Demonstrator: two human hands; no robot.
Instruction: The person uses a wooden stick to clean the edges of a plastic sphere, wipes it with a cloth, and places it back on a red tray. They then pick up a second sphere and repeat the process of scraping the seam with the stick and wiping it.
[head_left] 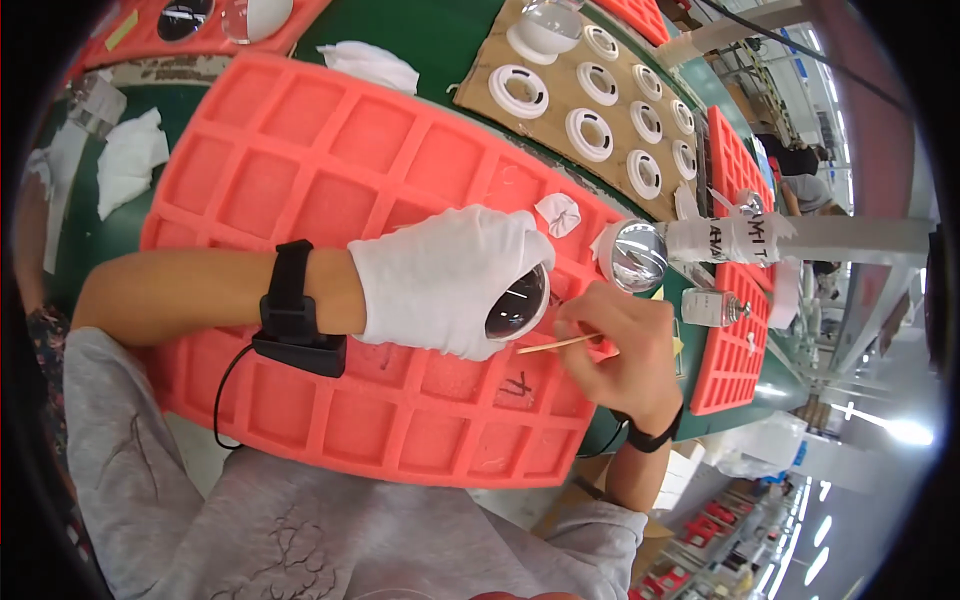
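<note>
My left hand (430, 280), in a white glove, is closed around a glossy dark dome with a pale rim (518, 305). It holds the dome over a red compartmented foam tray (338, 125). Just right of the dome, my bare right hand (628, 345) pinches a thin wooden stick (548, 347). The stick points left, its tip close to the lower edge of the dome. Whether the two touch, I cannot tell.
A clear glass dome (638, 256) and a crumpled white cloth (558, 214) lie beyond my right hand. Several white rings (519, 91) rest on cardboard (545, 128). A wrapped post (835, 238) and a small bottle (708, 307) stand to the right.
</note>
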